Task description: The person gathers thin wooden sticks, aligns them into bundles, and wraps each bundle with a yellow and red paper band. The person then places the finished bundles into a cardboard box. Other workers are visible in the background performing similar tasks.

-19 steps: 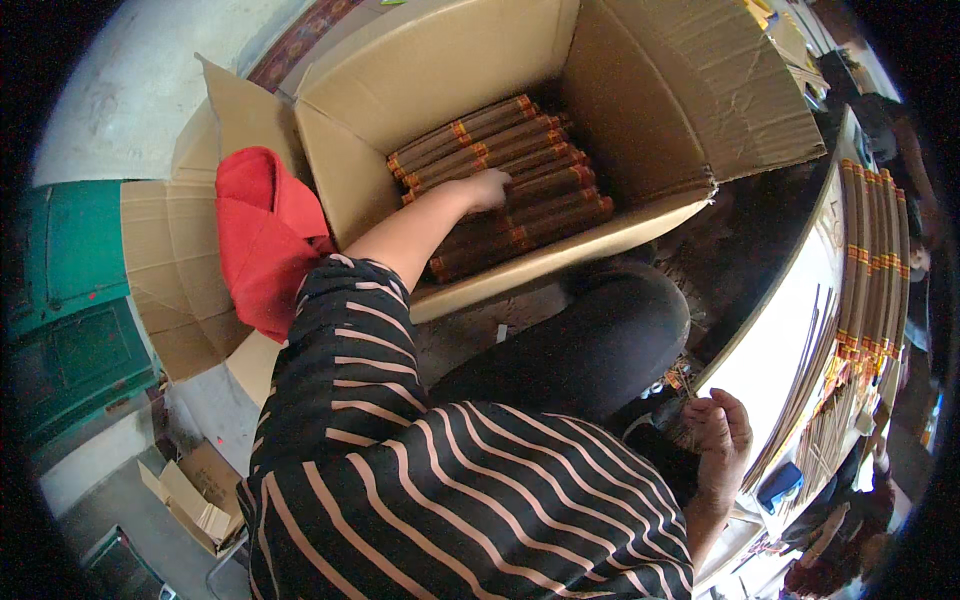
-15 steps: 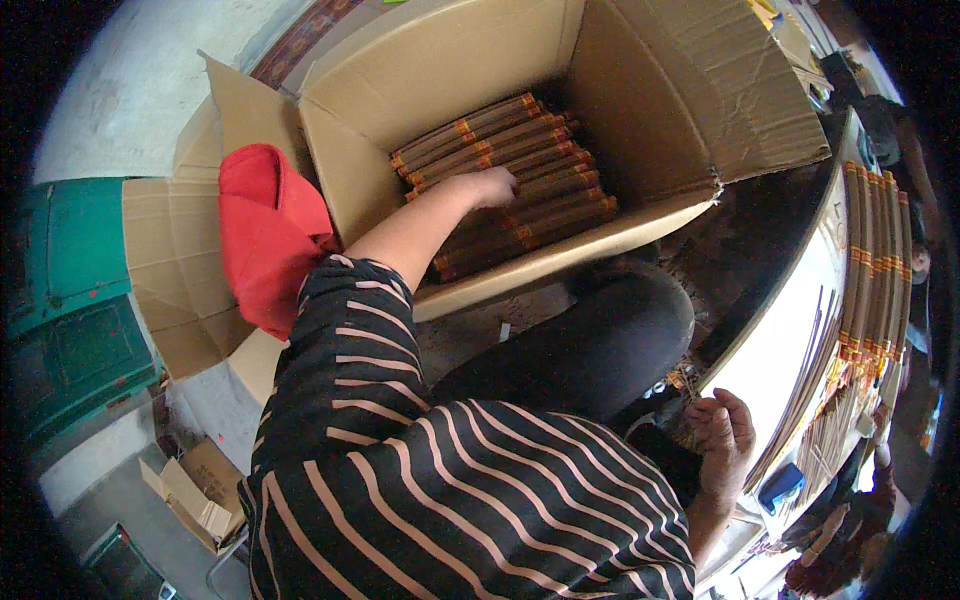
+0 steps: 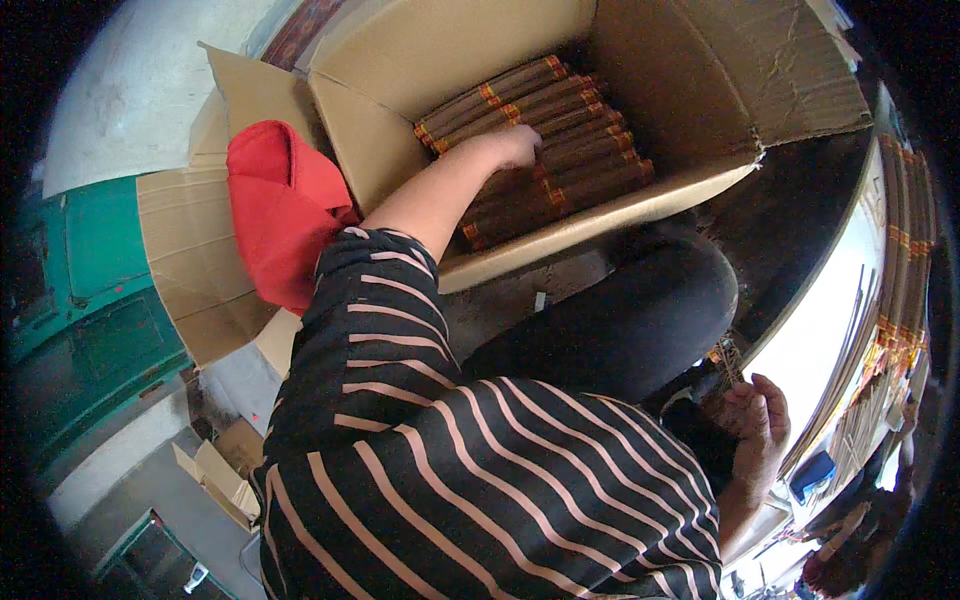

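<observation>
My left hand (image 3: 519, 147) reaches down into a large open cardboard box (image 3: 500, 258). Inside lie several brown bundles of incense-like sticks (image 3: 590, 165), side by side, with red and yellow bands. The fingers of that hand are bent together against the bundles; their tips are hidden, so whether they grip one cannot be made out. Off to the right, my right hand (image 3: 760, 420) hovers by the table edge, palm turned up, fingers loosely bent and apart from the thumb, with nothing seen in it.
A red cloth (image 3: 280, 215) hangs over the box's left side. On the white table (image 3: 815, 330) at the right stand more banded bundles (image 3: 905, 240), loose sticks (image 3: 855, 430) and a small blue object (image 3: 812, 475). My bent knee (image 3: 690, 300) is between box and table. Another person (image 3: 840, 560) shows at lower right.
The whole view has shifted, so box, knee and table sit differently in it. My left hand stays over the bundles in the box, and my right hand keeps its pose beside the table.
</observation>
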`<state>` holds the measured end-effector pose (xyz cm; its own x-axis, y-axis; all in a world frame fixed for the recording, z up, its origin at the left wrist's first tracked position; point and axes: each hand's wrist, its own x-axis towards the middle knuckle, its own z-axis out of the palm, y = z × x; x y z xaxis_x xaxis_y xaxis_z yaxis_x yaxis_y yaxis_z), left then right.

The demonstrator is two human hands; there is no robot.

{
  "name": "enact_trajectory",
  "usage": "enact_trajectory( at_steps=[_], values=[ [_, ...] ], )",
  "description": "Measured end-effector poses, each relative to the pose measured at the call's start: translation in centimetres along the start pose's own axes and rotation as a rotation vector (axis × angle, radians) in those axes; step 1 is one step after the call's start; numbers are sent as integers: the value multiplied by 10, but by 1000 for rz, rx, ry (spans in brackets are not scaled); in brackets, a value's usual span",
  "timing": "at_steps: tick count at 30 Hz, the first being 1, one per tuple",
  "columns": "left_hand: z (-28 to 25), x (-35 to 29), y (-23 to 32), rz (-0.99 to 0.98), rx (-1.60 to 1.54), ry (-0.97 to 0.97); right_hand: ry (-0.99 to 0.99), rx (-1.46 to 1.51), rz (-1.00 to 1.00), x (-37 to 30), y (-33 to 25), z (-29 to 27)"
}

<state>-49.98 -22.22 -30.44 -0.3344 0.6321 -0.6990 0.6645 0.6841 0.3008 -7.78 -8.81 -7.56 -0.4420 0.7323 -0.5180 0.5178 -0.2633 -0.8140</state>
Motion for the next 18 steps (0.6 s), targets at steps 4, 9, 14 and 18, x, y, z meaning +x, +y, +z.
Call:
enact_trajectory(
  at_steps=[4, 9, 14, 18],
  values=[
    [10, 12, -23, 38, -128, -24, -28, 20, 37, 0, 3, -4],
    [12, 7, -21, 124, -47, -28, -27, 0, 39, 5, 3, -6],
    [15, 12, -22, 106, -84, -5, -33, -13, 31, 4, 4, -7],
    [19, 17, -33, 31, -129, 61, -41, -24, -4, 5, 7, -16]
  ],
)
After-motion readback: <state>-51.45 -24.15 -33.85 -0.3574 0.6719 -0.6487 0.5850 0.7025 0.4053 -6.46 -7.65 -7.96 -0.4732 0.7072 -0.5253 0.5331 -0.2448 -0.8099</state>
